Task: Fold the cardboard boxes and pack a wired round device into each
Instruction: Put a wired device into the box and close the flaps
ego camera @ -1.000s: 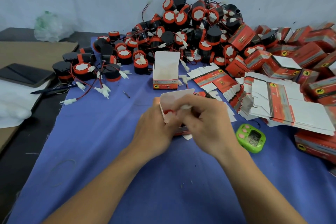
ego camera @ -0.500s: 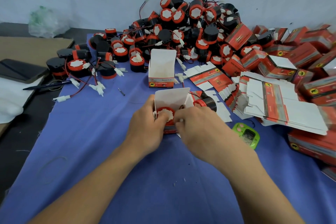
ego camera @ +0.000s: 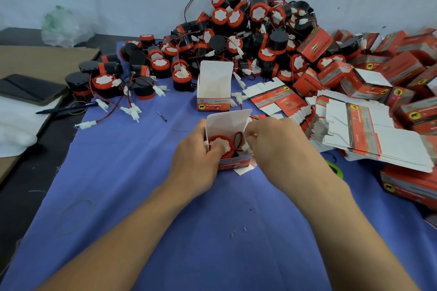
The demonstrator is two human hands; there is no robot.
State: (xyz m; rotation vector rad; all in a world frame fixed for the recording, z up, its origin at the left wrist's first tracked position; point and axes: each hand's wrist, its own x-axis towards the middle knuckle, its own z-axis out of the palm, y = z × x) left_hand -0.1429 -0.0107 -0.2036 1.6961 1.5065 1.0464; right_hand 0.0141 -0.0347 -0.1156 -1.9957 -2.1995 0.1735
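Left hand (ego camera: 198, 160) grips box (ego camera: 233, 163) side, thumb pinning device (ego camera: 220, 144) down inside, probably to seat it flat. Right hand (ego camera: 276, 146) pinches wire (ego camera: 237, 140) end, looping it in beside device. Flap upright, opening accessible. Box on cloth (ego camera: 142, 172).

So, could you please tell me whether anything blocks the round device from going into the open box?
Nothing visible does: the red-and-white round device already sits in the open white cardboard box. Only its looped wire rises at the opening, held by the right hand.
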